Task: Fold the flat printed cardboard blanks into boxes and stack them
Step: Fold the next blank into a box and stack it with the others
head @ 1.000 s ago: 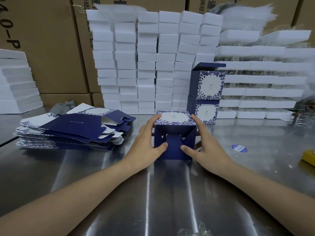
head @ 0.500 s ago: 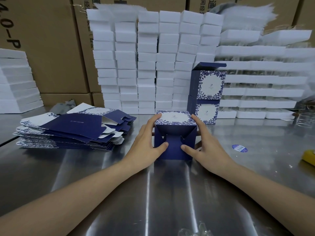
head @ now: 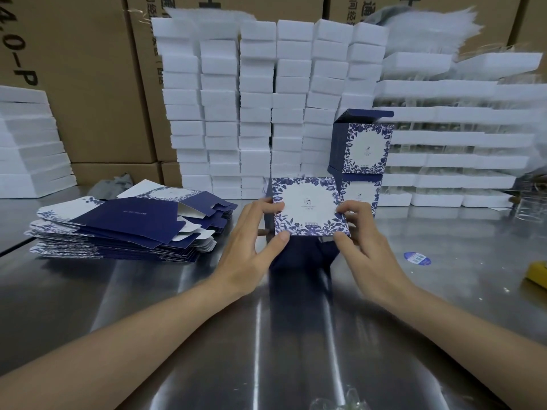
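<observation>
A blue-and-white floral box (head: 307,208) is held above the steel table (head: 177,306) at the centre, its printed white face turned towards me. My left hand (head: 251,247) grips its left side, thumb at the lower left corner. My right hand (head: 361,241) grips its right side, thumb under the lower right corner. The box's dark blue underside hangs below, blurred. A pile of flat blue printed blanks (head: 127,229) lies to the left. Two folded boxes (head: 364,161) stand stacked behind on the right, the upper one with its lid flap open.
Tall columns of white foam blocks (head: 266,108) line the back, with brown cartons (head: 88,84) behind them. More white foam trays (head: 450,143) are piled at the right. A blue sticker (head: 417,258) and a yellow object (head: 537,273) lie on the table's right side.
The box was standing on the table with both hands pressing its bottom flaps. Now both hands have lifted it and tipped it so the printed face points at me.
</observation>
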`<state>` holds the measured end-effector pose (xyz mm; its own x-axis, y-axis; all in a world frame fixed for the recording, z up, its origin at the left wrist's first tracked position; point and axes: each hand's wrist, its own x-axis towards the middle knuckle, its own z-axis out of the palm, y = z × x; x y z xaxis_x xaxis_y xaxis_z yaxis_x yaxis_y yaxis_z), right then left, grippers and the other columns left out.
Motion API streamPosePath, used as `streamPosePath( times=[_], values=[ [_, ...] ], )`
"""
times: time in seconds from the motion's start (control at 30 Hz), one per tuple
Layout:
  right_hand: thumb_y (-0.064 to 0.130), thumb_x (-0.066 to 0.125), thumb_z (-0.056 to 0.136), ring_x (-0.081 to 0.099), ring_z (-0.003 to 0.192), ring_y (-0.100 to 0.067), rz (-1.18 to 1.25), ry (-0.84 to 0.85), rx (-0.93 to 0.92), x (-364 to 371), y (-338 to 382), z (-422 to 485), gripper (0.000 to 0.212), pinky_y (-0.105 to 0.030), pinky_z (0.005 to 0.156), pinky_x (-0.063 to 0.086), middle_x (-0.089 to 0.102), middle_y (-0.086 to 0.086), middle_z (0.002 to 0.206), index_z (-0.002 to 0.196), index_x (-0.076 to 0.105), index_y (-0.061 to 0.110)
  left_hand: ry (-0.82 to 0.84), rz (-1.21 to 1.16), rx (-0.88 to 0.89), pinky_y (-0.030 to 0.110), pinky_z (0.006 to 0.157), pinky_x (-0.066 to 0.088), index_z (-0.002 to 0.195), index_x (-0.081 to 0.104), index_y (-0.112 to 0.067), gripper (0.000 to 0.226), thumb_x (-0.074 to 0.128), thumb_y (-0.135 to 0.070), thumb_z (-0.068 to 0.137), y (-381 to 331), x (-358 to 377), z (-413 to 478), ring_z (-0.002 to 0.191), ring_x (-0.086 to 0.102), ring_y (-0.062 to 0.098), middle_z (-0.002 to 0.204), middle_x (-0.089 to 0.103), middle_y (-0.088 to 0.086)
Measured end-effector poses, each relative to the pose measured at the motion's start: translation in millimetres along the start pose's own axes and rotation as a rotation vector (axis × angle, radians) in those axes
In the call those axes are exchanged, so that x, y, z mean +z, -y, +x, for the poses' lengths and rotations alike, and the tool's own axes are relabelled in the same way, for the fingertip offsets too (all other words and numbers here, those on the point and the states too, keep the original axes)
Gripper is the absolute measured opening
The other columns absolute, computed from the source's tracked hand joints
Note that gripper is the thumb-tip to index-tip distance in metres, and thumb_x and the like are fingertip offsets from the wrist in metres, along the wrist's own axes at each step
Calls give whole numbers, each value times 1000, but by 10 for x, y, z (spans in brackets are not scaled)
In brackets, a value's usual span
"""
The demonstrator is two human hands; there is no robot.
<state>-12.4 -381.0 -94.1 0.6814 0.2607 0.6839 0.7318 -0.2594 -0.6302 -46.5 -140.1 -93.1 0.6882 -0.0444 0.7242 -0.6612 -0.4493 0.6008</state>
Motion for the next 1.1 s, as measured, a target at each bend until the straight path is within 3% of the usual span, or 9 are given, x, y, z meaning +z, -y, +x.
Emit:
streamPosePath(
  times=[0.1,0.23,0.37,0.5,0.57,0.7,0.8,0.93,1.1],
  values=[
    [21,64,87,66,109,-4,-126,13,11,-20,-70,7,45,-14,89,49,61,25,112,112,38,47,-8,26,-2,40,107,52,130,53,-35,37,60,-52,97,29,30,-8,139,51,11,149,50,-16],
    [17,59,82,68,94,-17,-198,18,72,-29,-122,-4,41,-44,87,58,60,21,101,106,36,40,-56,18,-41,48,107,53,144,37,-53,56,67,-47,97,22,65,10,138,54,7,141,57,-22],
    [12,59,86,73,92,-8,-121,-14,69,-11,-80,4,72,-35,80,58,66,20,106,132,33,61,-40,144,-67,47,103,55,154,30,-64,65,60,-55,97,12,50,21,135,51,2,140,48,-28],
    [18,64,94,73,93,-5,-264,31,35,-39,-4,5,88,-39,85,60,66,22,108,154,22,67,-28,171,-74,37,96,59,146,46,-59,49,57,-57,98,52,50,17,132,51,1,136,47,-24],
    [25,64,96,71,101,-10,-359,70,41,-62,35,19,80,-47,89,59,67,18,114,151,26,70,-46,141,-65,24,90,58,139,52,-56,42,58,-54,98,54,51,25,132,51,1,134,47,-31],
    [42,59,98,63,111,-14,-509,22,-35,-87,97,29,56,-41,86,54,59,17,122,146,38,61,-63,100,-34,10,79,52,131,56,-53,33,60,-52,98,52,67,23,129,54,-1,132,48,-30],
    [47,55,98,63,112,-12,-585,-13,-46,-106,126,52,49,-45,82,56,51,22,126,144,39,58,-25,155,22,15,82,56,133,55,-52,33,61,-47,100,48,80,13,129,53,-4,135,45,-29],
    [43,58,99,64,113,-7,-549,-12,-23,-111,145,44,64,-48,85,57,52,25,135,150,27,62,-21,295,38,42,95,58,138,51,-52,37,55,-49,101,13,83,4,127,53,-2,144,36,-29],
    [44,61,96,70,105,-5,-516,-12,36,-119,176,46,82,-45,82,58,58,23,142,159,11,63,10,369,17,46,97,55,157,36,-46,58,45,-56,101,-11,88,-31,113,58,5,156,29,-24]
  ],
)
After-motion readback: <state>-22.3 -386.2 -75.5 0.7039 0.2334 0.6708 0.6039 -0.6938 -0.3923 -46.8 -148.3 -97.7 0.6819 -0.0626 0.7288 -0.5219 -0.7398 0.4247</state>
